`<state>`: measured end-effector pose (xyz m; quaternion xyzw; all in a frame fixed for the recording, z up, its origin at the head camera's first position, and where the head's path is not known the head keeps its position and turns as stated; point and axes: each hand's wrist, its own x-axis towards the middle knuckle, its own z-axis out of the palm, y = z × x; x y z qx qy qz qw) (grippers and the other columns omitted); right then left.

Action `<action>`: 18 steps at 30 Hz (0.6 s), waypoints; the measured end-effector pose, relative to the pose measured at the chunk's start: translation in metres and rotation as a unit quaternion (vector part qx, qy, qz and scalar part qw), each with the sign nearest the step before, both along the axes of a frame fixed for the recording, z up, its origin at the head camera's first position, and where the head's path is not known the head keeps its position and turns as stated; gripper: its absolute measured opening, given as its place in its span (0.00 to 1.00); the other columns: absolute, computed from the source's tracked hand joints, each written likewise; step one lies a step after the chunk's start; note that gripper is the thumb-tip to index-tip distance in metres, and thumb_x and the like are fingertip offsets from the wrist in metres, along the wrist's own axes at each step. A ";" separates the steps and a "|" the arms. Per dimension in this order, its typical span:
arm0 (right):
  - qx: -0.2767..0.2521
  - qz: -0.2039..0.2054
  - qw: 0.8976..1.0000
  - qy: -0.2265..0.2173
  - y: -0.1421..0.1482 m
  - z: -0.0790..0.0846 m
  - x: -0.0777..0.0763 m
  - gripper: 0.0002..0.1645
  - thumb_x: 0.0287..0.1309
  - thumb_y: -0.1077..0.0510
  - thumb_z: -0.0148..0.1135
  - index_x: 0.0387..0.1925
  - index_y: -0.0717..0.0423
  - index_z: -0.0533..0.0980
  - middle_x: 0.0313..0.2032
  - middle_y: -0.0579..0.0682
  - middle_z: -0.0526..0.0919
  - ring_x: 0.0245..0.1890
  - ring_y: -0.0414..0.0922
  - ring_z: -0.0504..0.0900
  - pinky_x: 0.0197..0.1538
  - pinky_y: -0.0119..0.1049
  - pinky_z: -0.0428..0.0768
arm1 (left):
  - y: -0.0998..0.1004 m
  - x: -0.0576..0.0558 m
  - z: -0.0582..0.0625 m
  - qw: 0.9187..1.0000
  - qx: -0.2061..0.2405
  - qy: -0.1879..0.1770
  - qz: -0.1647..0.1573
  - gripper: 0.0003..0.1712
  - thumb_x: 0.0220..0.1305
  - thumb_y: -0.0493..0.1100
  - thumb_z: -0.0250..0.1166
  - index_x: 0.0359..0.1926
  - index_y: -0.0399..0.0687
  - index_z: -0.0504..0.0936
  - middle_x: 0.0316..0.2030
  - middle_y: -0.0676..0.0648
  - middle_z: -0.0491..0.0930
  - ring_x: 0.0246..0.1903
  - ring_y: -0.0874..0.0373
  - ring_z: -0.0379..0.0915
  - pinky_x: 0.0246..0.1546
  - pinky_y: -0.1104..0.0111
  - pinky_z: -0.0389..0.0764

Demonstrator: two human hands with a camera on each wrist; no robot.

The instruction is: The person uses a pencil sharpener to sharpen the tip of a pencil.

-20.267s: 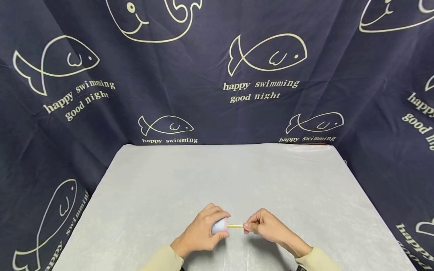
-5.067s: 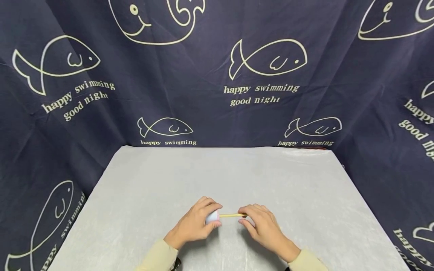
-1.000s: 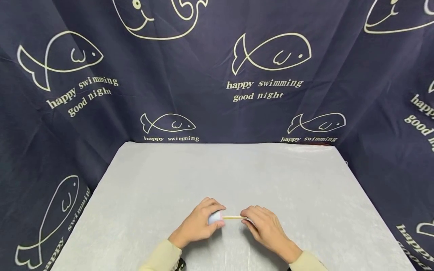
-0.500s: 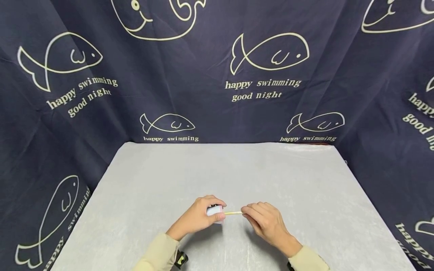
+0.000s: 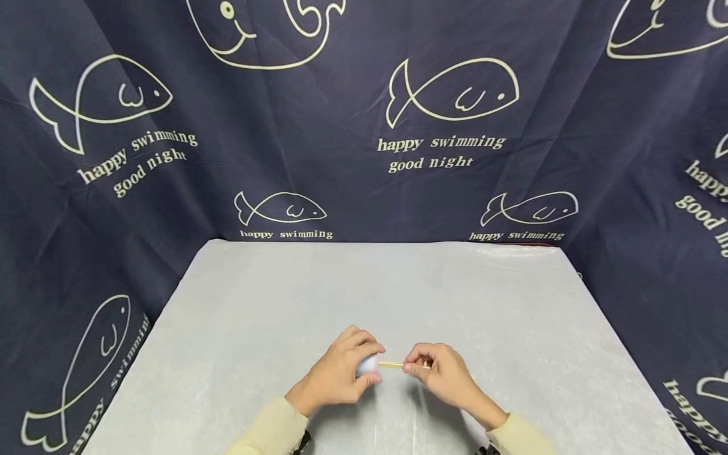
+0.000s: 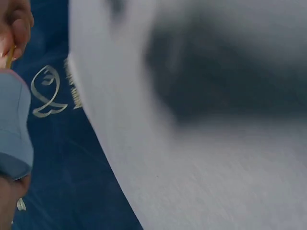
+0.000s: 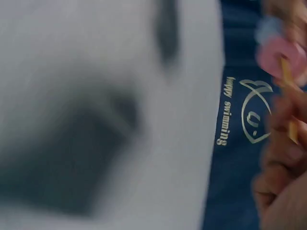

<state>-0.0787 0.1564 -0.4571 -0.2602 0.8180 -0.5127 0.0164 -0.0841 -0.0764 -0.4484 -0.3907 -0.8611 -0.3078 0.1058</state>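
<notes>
My left hand [image 5: 340, 371] grips a light-blue pencil sharpener [image 5: 368, 364] with a pink end, thumb on the near side and fingers over the far side. From that pink end a yellow pencil [image 5: 391, 364] sticks out toward the right. Thumb and fingertips of my right hand [image 5: 446, 373] pinch the pencil a short way from the sharpener. In the right wrist view the pencil [image 7: 286, 72] enters a hole in the round pink face [image 7: 269, 56]. The left wrist view shows the sharpener's curved blue body [image 6: 13, 115]; the pencil's tip is hidden inside.
A pale grey cloth covers the table [image 5: 364, 291] beneath both hands. Dark blue curtains [image 5: 352, 158] with fish drawings and lettering hang behind it and on both sides.
Half a second ago the sharpener was tilted with a dark part showing; now it is rolled back. My right fingers have shifted into a fingertip pinch on the pencil, which stays in the sharpener.
</notes>
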 end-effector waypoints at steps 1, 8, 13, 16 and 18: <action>-0.015 0.007 0.996 -0.089 0.001 0.000 -0.001 0.07 0.54 0.61 0.66 0.26 0.62 0.80 0.15 0.36 0.74 0.15 0.26 0.63 0.18 0.20 0.63 | 0.001 0.000 -0.002 0.999 -0.014 0.036 -0.005 0.20 0.50 0.48 0.72 0.44 0.46 0.82 0.40 0.52 0.79 0.40 0.61 0.69 0.42 0.71 0.72; 0.000 0.024 0.991 -0.131 0.007 -0.007 -0.003 0.09 0.57 0.60 0.63 0.34 0.65 0.77 0.21 0.36 0.75 0.19 0.29 0.68 0.23 0.25 0.70 | 0.002 -0.002 -0.005 0.995 -0.048 0.084 -0.014 0.21 0.52 0.51 0.71 0.45 0.45 0.82 0.42 0.52 0.77 0.42 0.60 0.69 0.45 0.69 0.72; 0.091 -0.022 0.964 0.249 0.005 -0.011 -0.004 0.09 0.62 0.50 0.60 0.37 0.52 0.78 0.30 0.38 0.80 0.24 0.32 0.72 0.27 0.25 0.71 | -0.004 -0.007 0.003 0.994 0.011 -0.105 0.031 0.19 0.55 0.47 0.70 0.47 0.46 0.82 0.41 0.52 0.80 0.41 0.62 0.71 0.41 0.72 0.73; 0.113 -0.046 0.889 0.442 0.003 -0.007 -0.010 0.14 0.67 0.50 0.52 0.35 0.54 0.80 0.30 0.41 0.81 0.25 0.35 0.75 0.29 0.24 0.69 | -0.007 -0.012 0.010 0.969 0.061 -0.239 0.029 0.15 0.59 0.45 0.67 0.47 0.45 0.83 0.41 0.49 0.82 0.40 0.61 0.73 0.40 0.70 0.73; 0.113 -0.071 0.829 0.542 0.001 -0.004 -0.015 0.16 0.68 0.53 0.51 0.32 0.55 0.82 0.27 0.42 0.82 0.22 0.37 0.74 0.26 0.25 0.67 | -0.009 -0.016 0.013 0.939 0.100 -0.330 0.009 0.14 0.62 0.44 0.64 0.46 0.42 0.83 0.41 0.43 0.83 0.39 0.59 0.73 0.41 0.69 0.73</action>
